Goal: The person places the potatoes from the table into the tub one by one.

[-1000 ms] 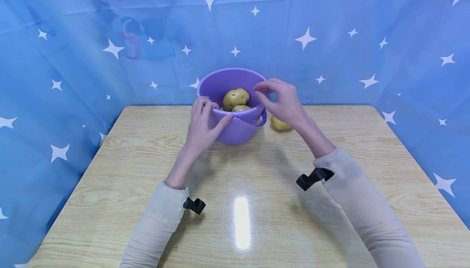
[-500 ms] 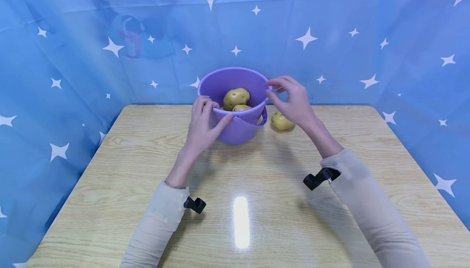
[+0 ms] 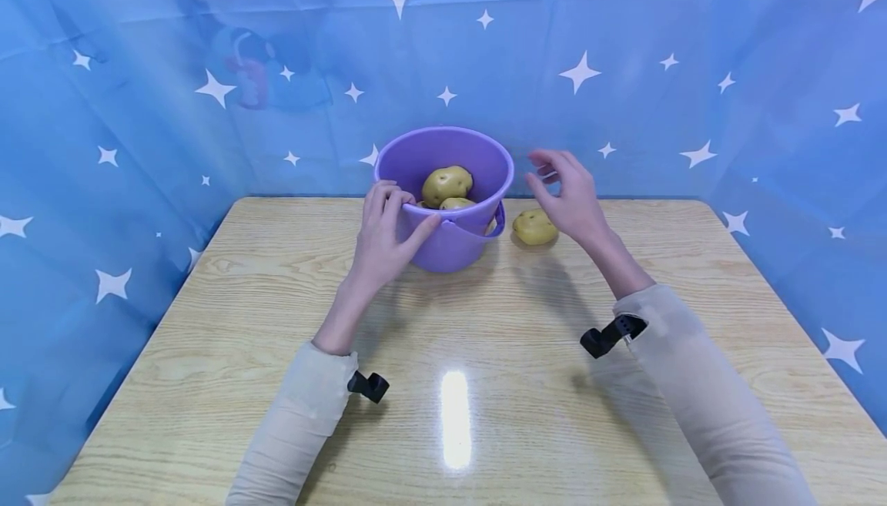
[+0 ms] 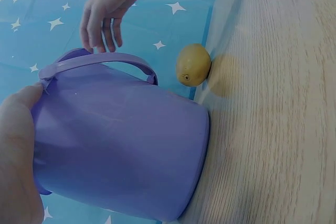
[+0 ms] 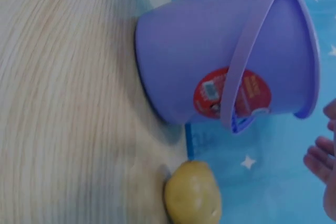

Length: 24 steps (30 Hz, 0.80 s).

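Note:
A purple bucket (image 3: 443, 248) stands upright near the back of the table, its handle (image 5: 244, 51) hanging down on the right side. Inside it lie several potatoes (image 3: 446, 185). My left hand (image 3: 379, 240) grips the bucket's near left rim, thumb outside and fingers over the edge. To the right of the bucket, my right hand (image 3: 571, 194) is in the air with relaxed, slightly bent fingers and nothing in them. Below that hand another potato (image 3: 534, 227) rests on the table; the right wrist view shows it beside the bucket's base.
The wooden table (image 3: 388, 437) reaches back to a blue curtain (image 3: 312, 44) with white stars, which also hangs at both sides. A red label (image 5: 210, 90) is on the bucket's side. Small black cameras (image 3: 369, 387) sit on both wrists.
My right hand has moved right, from over the bucket's right rim to the air beside it, uncovering more of the potato on the table. My left hand has stayed on the rim.

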Each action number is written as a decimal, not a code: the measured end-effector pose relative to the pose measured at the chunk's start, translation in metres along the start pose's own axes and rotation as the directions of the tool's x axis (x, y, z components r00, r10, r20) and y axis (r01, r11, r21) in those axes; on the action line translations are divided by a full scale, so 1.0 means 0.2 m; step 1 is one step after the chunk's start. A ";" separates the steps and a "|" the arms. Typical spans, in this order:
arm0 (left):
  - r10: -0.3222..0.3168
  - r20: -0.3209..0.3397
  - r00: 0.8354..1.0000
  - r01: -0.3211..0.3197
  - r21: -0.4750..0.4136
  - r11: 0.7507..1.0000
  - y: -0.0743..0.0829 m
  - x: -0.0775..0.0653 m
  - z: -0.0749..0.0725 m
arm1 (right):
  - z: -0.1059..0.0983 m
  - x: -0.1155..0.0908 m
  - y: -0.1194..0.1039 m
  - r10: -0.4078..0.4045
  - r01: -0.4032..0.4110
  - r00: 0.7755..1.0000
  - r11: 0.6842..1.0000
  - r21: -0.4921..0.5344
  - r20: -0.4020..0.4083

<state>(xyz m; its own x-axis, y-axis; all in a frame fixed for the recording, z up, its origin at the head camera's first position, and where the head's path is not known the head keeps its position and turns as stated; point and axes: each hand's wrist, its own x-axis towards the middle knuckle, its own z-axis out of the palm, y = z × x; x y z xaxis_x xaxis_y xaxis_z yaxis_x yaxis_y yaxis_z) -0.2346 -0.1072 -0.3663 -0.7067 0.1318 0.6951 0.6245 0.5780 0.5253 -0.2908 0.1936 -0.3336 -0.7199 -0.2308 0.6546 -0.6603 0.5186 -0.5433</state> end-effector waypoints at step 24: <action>0.013 -0.007 1.000 -0.013 -0.005 1.000 0.00 0.00 0.01 | -0.03 -0.13 0.29 0.346 -0.301 0.895 0.934 -0.192 0.282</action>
<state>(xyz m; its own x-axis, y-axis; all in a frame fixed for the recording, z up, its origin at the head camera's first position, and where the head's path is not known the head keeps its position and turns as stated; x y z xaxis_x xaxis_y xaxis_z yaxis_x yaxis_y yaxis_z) -0.2355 -0.1058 -0.3665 -0.6959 0.1338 0.7055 0.6357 0.5718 0.5186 -0.3086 0.2346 -0.3782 -0.9331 -0.2588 0.2498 -0.3590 0.7122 -0.6032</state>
